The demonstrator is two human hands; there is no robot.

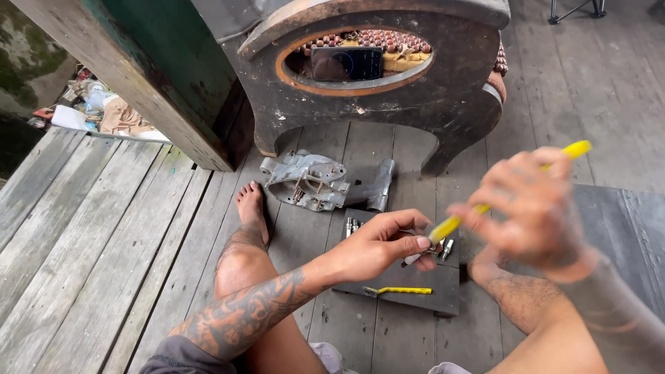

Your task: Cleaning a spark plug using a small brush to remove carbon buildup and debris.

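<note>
person sitting on wooden floor [104,228], cleaning a small metal part. left hand [377,246] is pinching the part over a dark tray [415,299]; right hand [537,208], blurred, is gripping a yellow brush [478,208] w/ its tip touching the part. next move, prob: steadier strokes.

The right hand [537,208] is motion-blurred, and the left hand [379,246] seemingly hides a small part.
</note>
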